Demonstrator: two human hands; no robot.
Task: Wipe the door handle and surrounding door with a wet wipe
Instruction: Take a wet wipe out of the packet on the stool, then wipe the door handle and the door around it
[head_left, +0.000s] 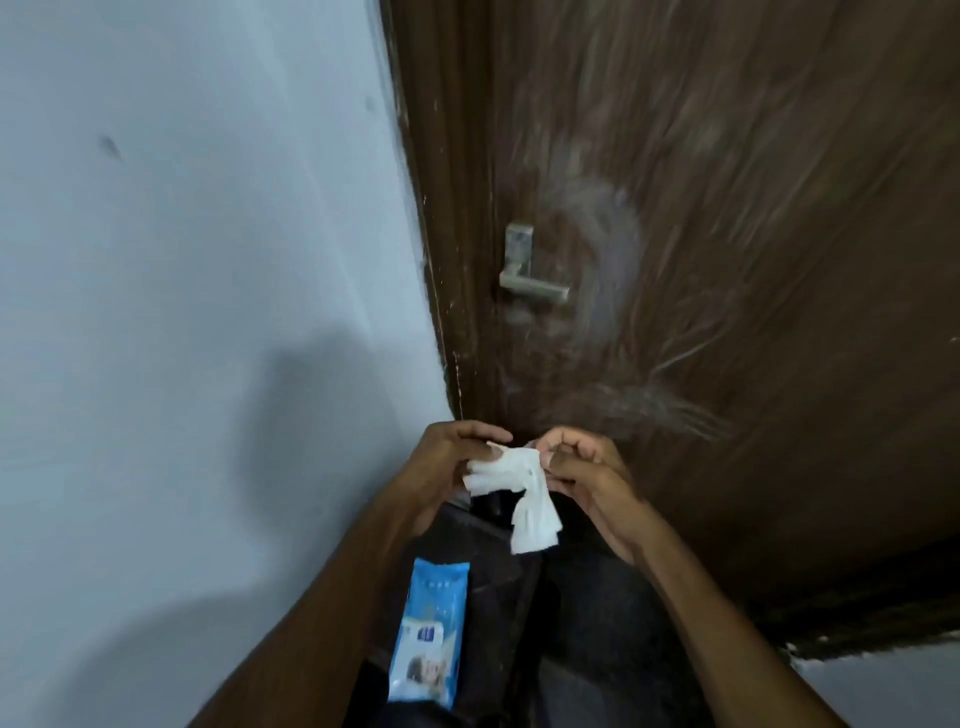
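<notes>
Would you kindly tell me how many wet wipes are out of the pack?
1: the wet wipe is held between the left hand and right hand. Others may be hidden inside the pack.

We see a blue wipes pack lying on a dark surface we cannot identify, near its left edge.

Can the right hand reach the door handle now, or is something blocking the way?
Probably yes. Nothing stands between the right hand and the door handle above it, but both hands are busy holding the wet wipe.

Crumpled white wipe below handle
</notes>
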